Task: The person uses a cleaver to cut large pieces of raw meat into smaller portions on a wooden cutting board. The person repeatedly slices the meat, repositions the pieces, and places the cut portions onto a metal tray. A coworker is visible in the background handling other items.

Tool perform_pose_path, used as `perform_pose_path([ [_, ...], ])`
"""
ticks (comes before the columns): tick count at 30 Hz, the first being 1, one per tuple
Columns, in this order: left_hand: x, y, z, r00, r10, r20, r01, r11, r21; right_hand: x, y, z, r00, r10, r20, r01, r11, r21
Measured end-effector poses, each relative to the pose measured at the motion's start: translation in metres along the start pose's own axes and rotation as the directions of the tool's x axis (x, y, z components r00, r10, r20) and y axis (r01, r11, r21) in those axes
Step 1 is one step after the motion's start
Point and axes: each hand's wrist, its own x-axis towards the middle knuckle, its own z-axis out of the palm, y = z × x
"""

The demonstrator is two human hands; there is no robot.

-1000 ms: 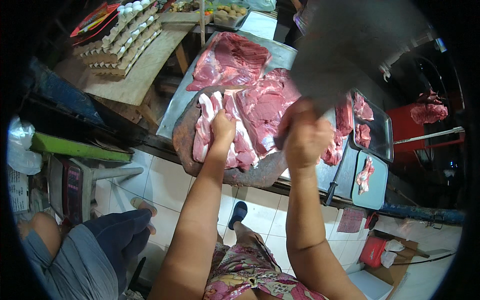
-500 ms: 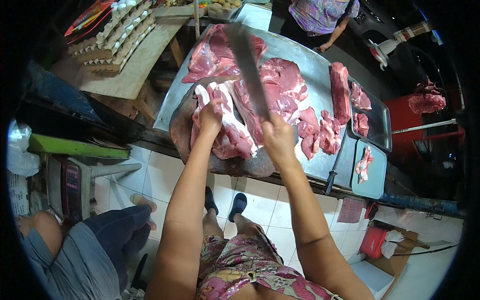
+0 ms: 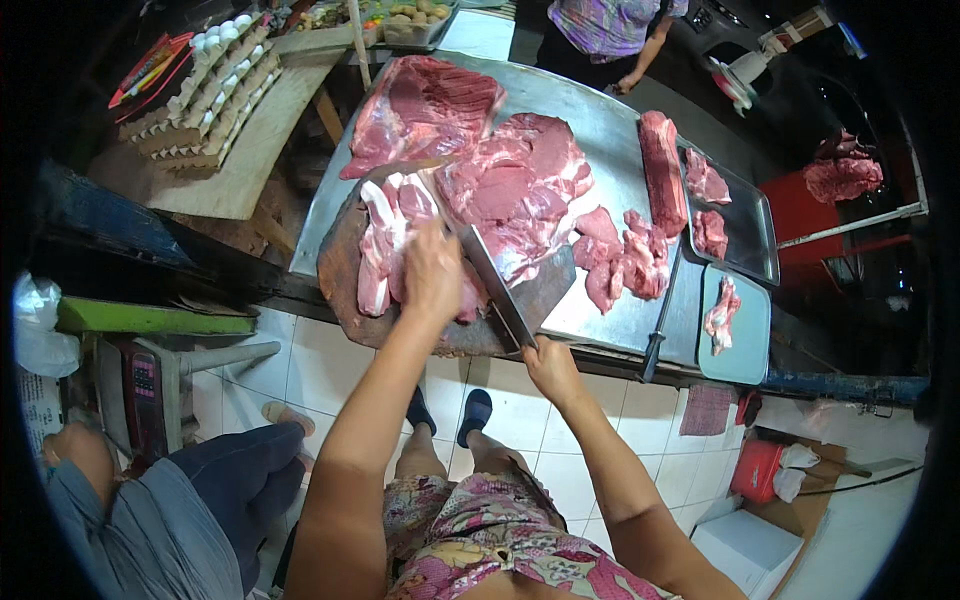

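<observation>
Directly beneath the left hand (image 3: 433,275), grip unclear, meat strips (image 3: 377,250), right hand (image 3: 552,367) clasping a cleaver (image 3: 493,279)

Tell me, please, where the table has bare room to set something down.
On the metal table, the widest bare patch lies between the large slabs and the long meat strip; a smaller one, between the small cuts and the black-handled tool. The chopping block is mostly crowded, with meat, the left hand and the cleaver in the right hand.
</observation>
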Motion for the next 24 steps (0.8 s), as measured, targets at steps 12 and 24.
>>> perform_pose_path([
  [12, -0.019, -0.028, -0.048, 0.723, 0.315, 0.614, -0.574, 0.769, 0.281, 0.011, -0.036, -0.01, 0.988, -0.086, -0.132, 0.118, 0.959, 0.258],
  [24, 0.039, -0.018, 0.001, 0.909, 0.085, 0.409, -0.344, 0.707, 0.618, 0.05, -0.082, -0.026, 0.966, -0.105, -0.234, 0.178, 0.932, 0.315],
])
